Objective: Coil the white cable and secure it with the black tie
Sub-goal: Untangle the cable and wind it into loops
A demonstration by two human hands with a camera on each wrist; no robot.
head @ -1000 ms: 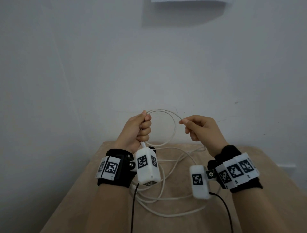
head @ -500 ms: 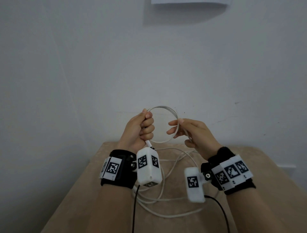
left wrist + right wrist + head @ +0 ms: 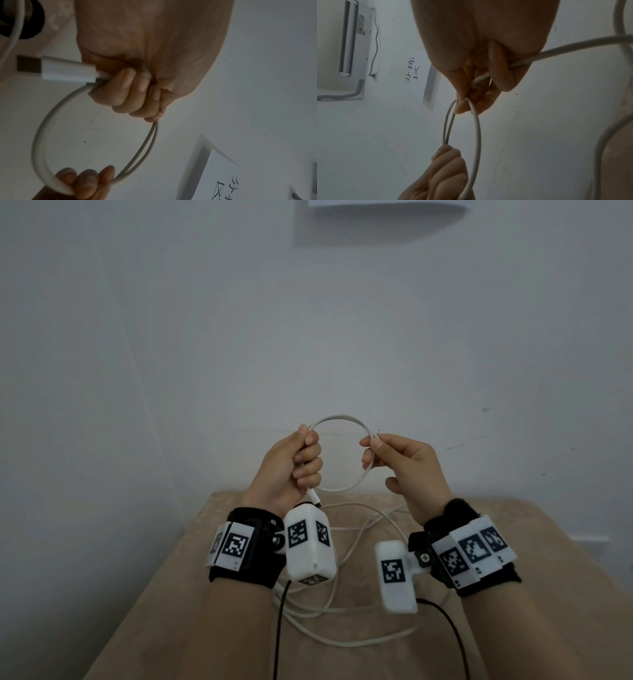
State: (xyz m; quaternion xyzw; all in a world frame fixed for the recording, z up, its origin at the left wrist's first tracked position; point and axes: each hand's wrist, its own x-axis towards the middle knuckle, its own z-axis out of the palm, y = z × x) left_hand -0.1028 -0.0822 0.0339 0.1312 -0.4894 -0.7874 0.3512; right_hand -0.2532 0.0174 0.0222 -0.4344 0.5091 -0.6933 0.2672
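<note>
- White cable (image 3: 337,419): thin, round, one plug end (image 3: 67,69) visible; a two-turn loop is raised above the table (image 3: 191,583), slack lying on it.
- Left hand (image 3: 291,465), loop's 9 o'clock: fingers fisted around both turns.
- Right hand (image 3: 407,465), 3 o'clock: fingers pinch the strands.
- Count: one cable, two hands.

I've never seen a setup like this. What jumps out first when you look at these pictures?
First, the white cable, held up as a round loop in front of the wall by both hands: the left hand grips one side, the right hand pinches the other. Next, the white camera boxes with black-and-white square patterns, strapped at the wrists. Below, more cable lies loose on the beige table.
</note>
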